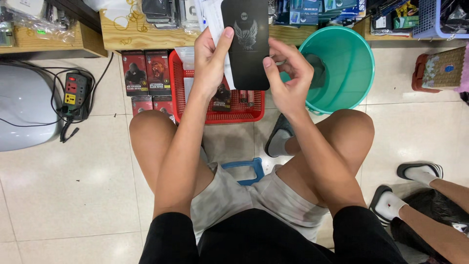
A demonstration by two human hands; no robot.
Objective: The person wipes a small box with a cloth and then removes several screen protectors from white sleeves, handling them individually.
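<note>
Above the red basket (254, 113), I see the left hand (211, 61) gripping a black phone-shaped sheet (245, 44) by its edge. My right hand (288, 76), fingers curled, pinches the opposite edge

The floor (73, 195) is laid with pale, glossy square tiles that catch soft reflections of overhead light. Along the far edge runs low wooden shelving (146, 36), crowded with packaged goods. On the tiles stand a red plastic basket (178, 88), a teal bucket (342, 68), a black power strip (75, 93) with trailing cables, and a grey rounded appliance (22, 107). A blue stool (251, 166) sits in the middle.
</note>
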